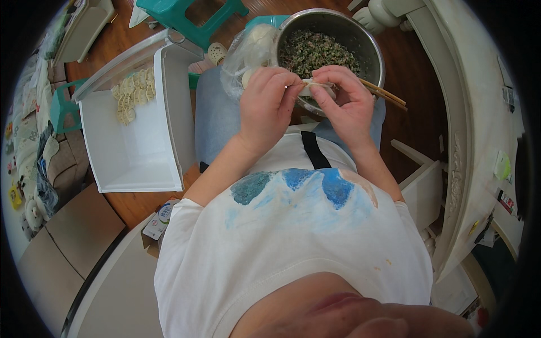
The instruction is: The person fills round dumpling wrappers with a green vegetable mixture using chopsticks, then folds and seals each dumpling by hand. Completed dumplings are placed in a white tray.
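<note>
Between my two hands is a dumpling (322,89) of pale dough, its far side partly hidden by my fingers. My left hand (270,99) pinches the dough edge between thumb and forefinger. The thumb and fingers of my right hand (345,98) grip the other side. Just beyond them stands a steel bowl (377,59) of chopped green filling (317,53). A pair of wooden chopsticks (386,95) sticks out over the bowl's right rim. Left of the bowl, a clear plastic bag (234,67) holds round pale dough wrappers (264,36).
A white plastic bin (131,169) on the left holds several rows of folded dumplings (135,91). Teal plastic stools (181,12) stand behind it. A carved pale table edge (454,169) curves along the right, above a white chair (422,190). A cardboard box (151,245) sits at lower left.
</note>
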A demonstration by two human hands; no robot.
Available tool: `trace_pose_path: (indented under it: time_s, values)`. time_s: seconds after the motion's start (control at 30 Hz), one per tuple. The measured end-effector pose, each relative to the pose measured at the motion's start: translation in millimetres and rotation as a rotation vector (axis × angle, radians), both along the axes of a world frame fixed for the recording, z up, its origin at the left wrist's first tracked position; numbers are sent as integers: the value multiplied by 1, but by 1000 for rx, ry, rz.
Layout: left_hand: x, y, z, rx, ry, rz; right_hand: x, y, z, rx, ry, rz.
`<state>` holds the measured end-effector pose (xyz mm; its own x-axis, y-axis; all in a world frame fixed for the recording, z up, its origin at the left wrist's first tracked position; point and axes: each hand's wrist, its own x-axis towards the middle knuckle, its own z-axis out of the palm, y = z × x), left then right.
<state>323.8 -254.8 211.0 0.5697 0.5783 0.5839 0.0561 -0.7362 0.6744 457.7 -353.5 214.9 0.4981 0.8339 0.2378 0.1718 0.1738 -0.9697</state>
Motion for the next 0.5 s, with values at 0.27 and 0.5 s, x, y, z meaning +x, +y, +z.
trace_pose_path:
  time_s: [0.27, 0.5]
  values:
    - [3, 0, 0, -192, -21, -51, 3, 1, -5, -1, 51, 8]
    - [0, 2, 3, -207, 5, -93, 2, 0, -4, -4, 58, 23]
